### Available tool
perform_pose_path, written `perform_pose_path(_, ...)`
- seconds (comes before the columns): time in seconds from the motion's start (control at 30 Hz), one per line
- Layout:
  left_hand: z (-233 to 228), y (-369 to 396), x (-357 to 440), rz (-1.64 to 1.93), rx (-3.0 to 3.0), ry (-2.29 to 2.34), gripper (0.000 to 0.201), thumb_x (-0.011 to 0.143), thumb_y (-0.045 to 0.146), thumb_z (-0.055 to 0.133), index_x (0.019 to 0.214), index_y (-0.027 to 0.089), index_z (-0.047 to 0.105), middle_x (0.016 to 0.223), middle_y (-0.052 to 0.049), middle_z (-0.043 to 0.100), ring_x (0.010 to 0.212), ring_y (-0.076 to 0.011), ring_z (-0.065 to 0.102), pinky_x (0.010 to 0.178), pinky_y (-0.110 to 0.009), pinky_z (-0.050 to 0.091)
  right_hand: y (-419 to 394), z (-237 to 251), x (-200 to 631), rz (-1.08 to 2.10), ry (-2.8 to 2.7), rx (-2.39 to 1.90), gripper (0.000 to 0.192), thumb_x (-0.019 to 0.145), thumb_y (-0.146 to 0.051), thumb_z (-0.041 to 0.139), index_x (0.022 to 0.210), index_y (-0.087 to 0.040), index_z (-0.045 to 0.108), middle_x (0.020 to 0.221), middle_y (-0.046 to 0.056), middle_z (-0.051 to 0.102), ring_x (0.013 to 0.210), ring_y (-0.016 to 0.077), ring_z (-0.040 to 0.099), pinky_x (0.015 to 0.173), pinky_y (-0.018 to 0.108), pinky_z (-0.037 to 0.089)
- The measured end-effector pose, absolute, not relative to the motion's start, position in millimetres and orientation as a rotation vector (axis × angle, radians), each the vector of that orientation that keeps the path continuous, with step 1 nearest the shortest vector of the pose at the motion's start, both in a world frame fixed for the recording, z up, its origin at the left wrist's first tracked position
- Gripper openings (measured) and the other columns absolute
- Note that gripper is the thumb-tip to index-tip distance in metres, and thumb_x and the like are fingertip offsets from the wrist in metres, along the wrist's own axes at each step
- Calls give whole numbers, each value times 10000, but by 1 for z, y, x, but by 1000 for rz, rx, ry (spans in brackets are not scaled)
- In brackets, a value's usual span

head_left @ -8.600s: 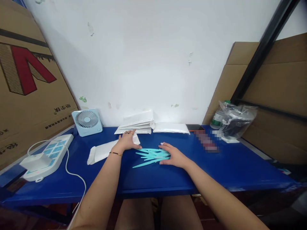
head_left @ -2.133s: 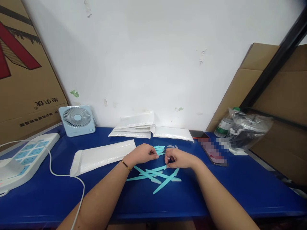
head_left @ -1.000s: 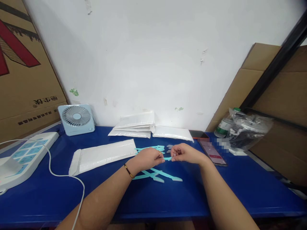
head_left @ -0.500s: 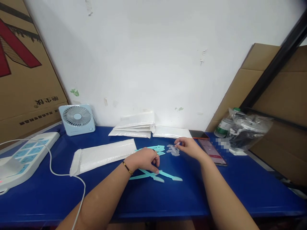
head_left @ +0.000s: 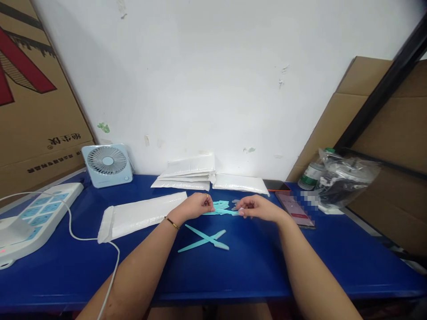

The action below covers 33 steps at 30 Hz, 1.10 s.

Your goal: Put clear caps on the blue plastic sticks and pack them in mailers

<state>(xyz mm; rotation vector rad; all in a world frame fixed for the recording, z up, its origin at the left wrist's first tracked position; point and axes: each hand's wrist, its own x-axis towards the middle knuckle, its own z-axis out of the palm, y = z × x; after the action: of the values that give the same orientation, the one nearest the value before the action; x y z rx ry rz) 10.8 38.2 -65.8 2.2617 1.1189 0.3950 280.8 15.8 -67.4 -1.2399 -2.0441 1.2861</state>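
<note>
Left hand [head_left: 195, 207] and right hand [head_left: 255, 208] pinch opposite ends of one slim turquoise plastic stick [head_left: 223, 212] above the blue table [head_left: 253, 262], apparently removing its end cap; next needs a firm tip grip.

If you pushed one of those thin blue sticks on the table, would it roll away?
Probably not: the two crossed blue sticks look flat, so they would likely slide on the smooth blue table. They seem thin and light, and perhaps bendy.
</note>
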Motion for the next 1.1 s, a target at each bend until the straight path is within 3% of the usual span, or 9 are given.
perform_pose_path(0.13, -66, 40, 10, 428, 2258, 1133, 288, 777, 450, 535, 824, 176, 610, 740, -14, 615, 666, -142, 548, 565, -226, 379, 19, -70, 282, 1279, -2038, -1255, 342, 717, -452, 662, 812, -124, 668, 702, 55, 654, 561, 124, 574, 529, 237, 441)
perform_pose_path(0.27, -66, 46, 2, 414, 2298, 1278, 272, 788, 440, 518, 820, 187, 614, 746, -17, 623, 669, -155, 555, 567, -241, 368, 27, -76, 293, 1080, -1971, -1345, 370, 736, -482, 622, 826, -126, 667, 657, 37, 631, 572, 134, 564, 548, 250, 441)
perform_pose_path(0.4, -59, 43, -4, 468, 2441, 1283, 353, 681, 463, 642, 919, 203, 626, 891, -28, 619, 797, -179, 561, 661, -253, 393, 33, -80, 297, 637, -2000, -1455, 384, 700, -453, 659, 951, -163, 679, 754, 38, 647, 673, 164, 579, 647, 286, 446)
perform_pose_path(0.5, -53, 32, -2, 156, 2493, 1080, 401, 568, 476, 727, 885, 236, 668, 918, -15, 616, 783, -174, 560, 622, -240, 387, 30, -78, 291, 465, -2027, -1437, 317, 720, -421, 642, 926, -185, 691, 817, 45, 651, 703, 166, 571, 664, 287, 440)
perform_pose_path(0.6, -50, 19, 4, -177, 2440, 1024, 276, 548, 415, 745, 751, 237, 689, 782, 6, 637, 669, -152, 551, 540, -235, 350, 24, -72, 285, 552, -2029, -1407, 286, 744, -418, 616, 878, -178, 695, 799, 47, 653, 658, 151, 551, 612, 269, 435)
perform_pose_path(0.67, -49, 14, 9, -214, 2406, 1047, 186, 599, 375, 715, 700, 225, 674, 695, 14, 637, 619, -142, 539, 515, -233, 333, 20, -68, 280, 715, -2030, -1352, 307, 763, -431, 603, 884, -165, 694, 786, 52, 654, 647, 144, 550, 590, 258, 435)
perform_pose_path(0.83, -51, 14, 19, 141, 2451, 1108, 178, 754, 381, 590, 756, 208, 633, 723, 4, 646, 632, -134, 547, 531, -227, 331, 11, -66, 263, 1196, -2049, -1131, 368, 753, -453, 633, 956, -149, 678, 738, 41, 651, 616, 131, 572, 576, 244, 453)
perform_pose_path(1.1, -57, 26, 21, 333, 2564, 1234, 170, 808, 351, 539, 775, 204, 618, 742, -4, 647, 684, -148, 566, 586, -243, 335, 21, -80, 268, 1192, -1909, -1179, 331, 706, -411, 686, 879, -129, 672, 676, 37, 649, 572, 125, 579, 548, 238, 458)
